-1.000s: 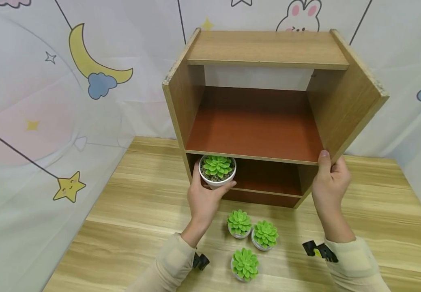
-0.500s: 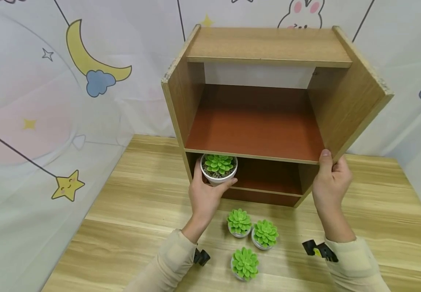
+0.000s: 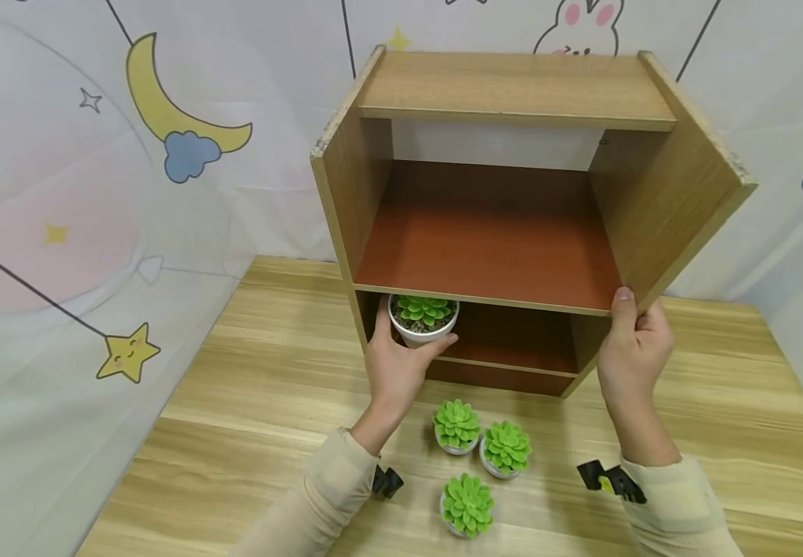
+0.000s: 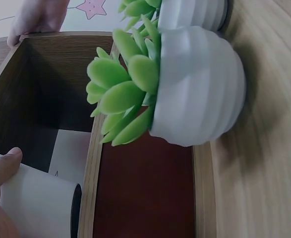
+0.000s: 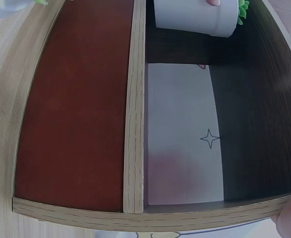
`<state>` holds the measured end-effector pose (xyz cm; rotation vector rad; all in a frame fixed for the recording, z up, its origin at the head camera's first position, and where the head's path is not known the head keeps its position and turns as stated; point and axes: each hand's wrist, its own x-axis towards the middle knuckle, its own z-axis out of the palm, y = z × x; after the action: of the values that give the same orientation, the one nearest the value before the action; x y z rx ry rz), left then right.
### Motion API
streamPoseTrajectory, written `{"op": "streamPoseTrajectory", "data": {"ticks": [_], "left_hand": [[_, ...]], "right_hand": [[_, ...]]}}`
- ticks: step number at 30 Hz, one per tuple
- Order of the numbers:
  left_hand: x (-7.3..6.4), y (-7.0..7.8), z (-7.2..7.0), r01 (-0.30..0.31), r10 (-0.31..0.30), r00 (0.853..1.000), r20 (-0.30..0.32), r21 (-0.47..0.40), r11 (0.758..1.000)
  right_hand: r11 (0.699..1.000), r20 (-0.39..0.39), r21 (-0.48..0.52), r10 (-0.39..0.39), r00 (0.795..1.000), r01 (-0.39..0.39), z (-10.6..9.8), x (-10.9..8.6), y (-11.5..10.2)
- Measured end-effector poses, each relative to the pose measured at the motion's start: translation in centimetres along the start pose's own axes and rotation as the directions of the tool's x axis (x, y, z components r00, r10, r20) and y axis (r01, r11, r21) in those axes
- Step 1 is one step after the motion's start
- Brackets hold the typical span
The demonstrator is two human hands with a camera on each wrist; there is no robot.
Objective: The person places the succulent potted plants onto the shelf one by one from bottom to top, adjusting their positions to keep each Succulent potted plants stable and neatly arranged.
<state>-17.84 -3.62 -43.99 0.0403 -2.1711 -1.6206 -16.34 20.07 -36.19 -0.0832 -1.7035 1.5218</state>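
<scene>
My left hand [image 3: 394,370] holds a white pot with a green succulent [image 3: 422,325] at the left of the cabinet's lower compartment, thumb across its front and fingers round its left side. The shelf board above hides the back of the plant. In the left wrist view the smooth pot [image 4: 38,201] lies over the compartment's opening, gripped by the thumb. My right hand [image 3: 633,356] grips the front edge of the wooden cabinet [image 3: 680,186] on the right, its thumb at the shelf board's corner. Part of that hand [image 5: 290,218] shows at the right wrist view's edge.
Three smaller succulents in white ribbed pots stand on the wood-grain table [image 3: 234,433] before the cabinet: one at the back [image 3: 456,427], one to its right [image 3: 506,449], one nearest [image 3: 467,507]. A printed cloth [image 3: 290,155] hangs behind and at the sides.
My left hand has moved the potted succulent slightly deeper and rightward, so the shelf board covers more of its leaves. My right hand keeps its grip on the cabinet.
</scene>
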Motion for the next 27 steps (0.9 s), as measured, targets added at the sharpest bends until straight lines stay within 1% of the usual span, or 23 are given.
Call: {"op": "streamPoseTrajectory", "data": {"ticks": [2,5,8,10,12,15,18,22,27], "left_hand": [[0.0,-0.1,0.0,0.003,-0.003,1.0,0.005,-0.002,1.0],[0.1,-0.3,0.1,0.006,-0.006,1.0,0.012,-0.006,1.0],[0.1,-0.4,0.1,0.007,-0.007,1.0,0.008,-0.014,1.0],[0.2,-0.5,0.1,0.007,-0.007,1.0,0.003,-0.014,1.0],[0.3,-0.5,0.1,0.005,-0.005,1.0,-0.001,-0.014,1.0],[0.4,-0.4,0.0,0.01,-0.01,1.0,0.002,-0.012,1.0],[0.4,-0.4,0.2,0.014,-0.014,1.0,0.004,0.013,1.0],[0.5,-0.5,0.3,0.015,-0.015,1.0,-0.001,0.04,0.999],[0.6,-0.6,0.1,0.023,-0.024,1.0,0.006,0.051,0.998]], "right_hand": [[1.0,-0.007,-0.002,0.004,1.0,-0.004,-0.1,0.1,0.4],[1.0,-0.023,-0.002,0.015,1.0,-0.015,-0.3,0.3,1.7],[1.0,-0.024,0.003,0.005,1.0,-0.005,-0.5,0.6,2.8],[1.0,-0.017,0.007,-0.004,1.0,0.004,-0.6,0.7,3.2],[1.0,-0.012,0.015,-0.006,1.0,0.006,-0.6,0.7,3.4],[0.999,-0.016,0.025,0.024,1.0,-0.023,-0.5,0.7,3.2],[0.998,-0.028,0.026,0.052,0.998,-0.051,-0.5,0.6,3.0],[0.998,-0.028,0.017,0.052,0.998,-0.052,-0.5,0.6,3.0],[0.999,-0.025,0.018,0.05,0.998,-0.05,-0.4,0.6,3.0]]}}
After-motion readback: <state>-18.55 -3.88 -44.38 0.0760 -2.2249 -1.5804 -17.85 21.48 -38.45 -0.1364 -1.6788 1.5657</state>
